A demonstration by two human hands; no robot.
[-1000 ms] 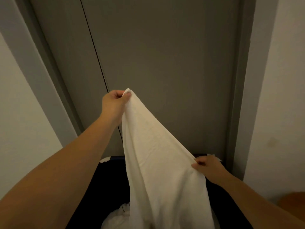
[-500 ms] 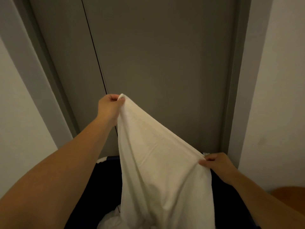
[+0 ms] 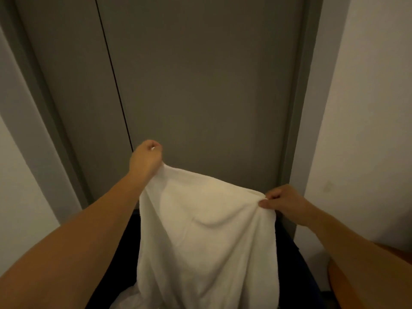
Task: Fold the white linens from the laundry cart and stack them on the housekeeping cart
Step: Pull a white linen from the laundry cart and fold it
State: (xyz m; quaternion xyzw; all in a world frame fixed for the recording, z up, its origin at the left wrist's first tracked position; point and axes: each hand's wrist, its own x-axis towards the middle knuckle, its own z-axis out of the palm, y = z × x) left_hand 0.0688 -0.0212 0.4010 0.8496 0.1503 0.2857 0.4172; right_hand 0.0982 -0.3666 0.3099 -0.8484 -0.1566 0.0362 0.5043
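looks like the opening-out step, not the fold proper yet. pinching one top corner of the white towel (image 3: 207, 230) with the left hand (image 3: 146, 160), raised in front of the grey door (image 3: 200, 85); gripping the other corner with the right hand (image 3: 283, 200), lower and close to the door frame (image 3: 296, 130). hands well apart, both clamped on cloth, with a sagging top edge between them. trailing the lower part down into the dark laundry cart (image 3: 289, 248), onto more white linen (image 3: 124, 302) at the bottom. next up, probably: levelling the two corners, pulling the top edge taut, lifting the tail clear of the cart rim, then bringing corner to corner. tight on room though: door right ahead, white wall (image 3: 367, 108) close on the right, so better lifting up than swinging out. no sign of the housekeeping cart from here.
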